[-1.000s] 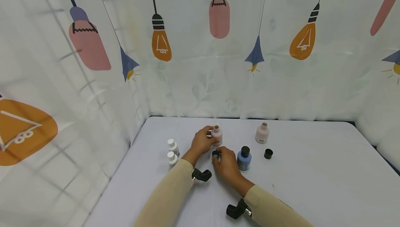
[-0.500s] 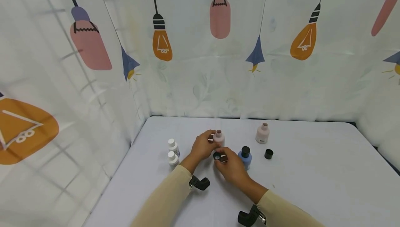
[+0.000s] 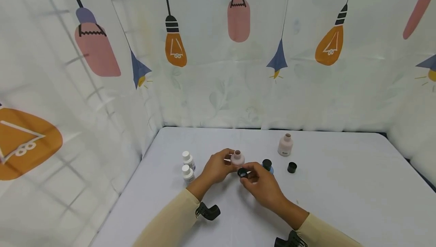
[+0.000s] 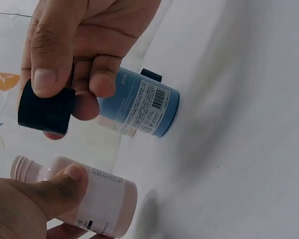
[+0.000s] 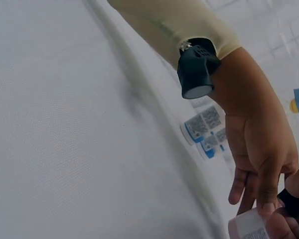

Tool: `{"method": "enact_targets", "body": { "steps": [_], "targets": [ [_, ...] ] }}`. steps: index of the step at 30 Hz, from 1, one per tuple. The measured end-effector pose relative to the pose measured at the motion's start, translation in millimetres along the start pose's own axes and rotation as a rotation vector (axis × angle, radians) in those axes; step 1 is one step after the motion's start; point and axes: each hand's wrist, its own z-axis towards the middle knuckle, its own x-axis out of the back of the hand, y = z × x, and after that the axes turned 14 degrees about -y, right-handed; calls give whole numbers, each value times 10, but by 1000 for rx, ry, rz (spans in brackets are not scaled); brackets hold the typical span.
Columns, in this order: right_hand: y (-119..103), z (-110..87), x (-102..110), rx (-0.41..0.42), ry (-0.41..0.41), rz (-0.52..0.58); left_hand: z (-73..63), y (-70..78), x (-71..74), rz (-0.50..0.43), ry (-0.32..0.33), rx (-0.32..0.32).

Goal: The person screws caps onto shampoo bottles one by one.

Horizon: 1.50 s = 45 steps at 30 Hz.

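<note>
My left hand (image 3: pixel 216 169) grips a pale pink bottle (image 3: pixel 237 159) round its body, the thumb across its front in the left wrist view. The bottle's threaded neck is bare and points up. Between thumb and fingers, my right hand (image 3: pixel 267 188) pinches a black screw cap (image 4: pixel 47 109), its hollow side showing in the head view. The cap is apart from the neck, on the near side of the bottle. Behind the right hand stands a blue bottle (image 4: pixel 142 102) with a black cap, partly hidden by that hand in the head view.
Two white-capped bottles (image 3: pixel 188 174) stand left of my left forearm. Farther back on the right is another uncapped pink bottle (image 3: pixel 285 145), and a loose black cap (image 3: pixel 291 167) lies in front of it. A patterned curtain (image 3: pixel 218 95) borders the white table (image 3: pixel 340 186).
The pink bottle has come nearer to me in my left hand. My right hand has moved right and lifted the black cap beside it, now covering more of the blue bottle.
</note>
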Motion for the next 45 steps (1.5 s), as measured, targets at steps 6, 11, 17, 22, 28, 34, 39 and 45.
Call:
{"method": "enact_targets", "body": {
  "steps": [6, 11, 17, 22, 28, 34, 39, 45],
  "targets": [
    [0, -60, 79, -8, 35, 16, -144, -21, 15, -48, -81, -9],
    [28, -89, 115, -22, 40, 10, -243, -40, 22, -84, -164, -10],
    [8, -118, 121, -44, 41, 24, -322, -48, 37, -75, -226, -39],
    [-17, -117, 92, -38, 44, 8, -352, -55, 23, -83, -258, -57],
    [-17, -96, 57, -27, 65, -30, -358, -61, -15, -112, -254, -64],
    [0, -75, 35, -15, 72, -46, -343, -69, -39, -100, -251, -64],
    [0, -64, 31, -15, 69, -51, -338, -89, -43, -84, -248, -59],
    [-5, -53, 34, -16, 64, -64, -336, -99, -45, -85, -245, -43]
  ]
}}
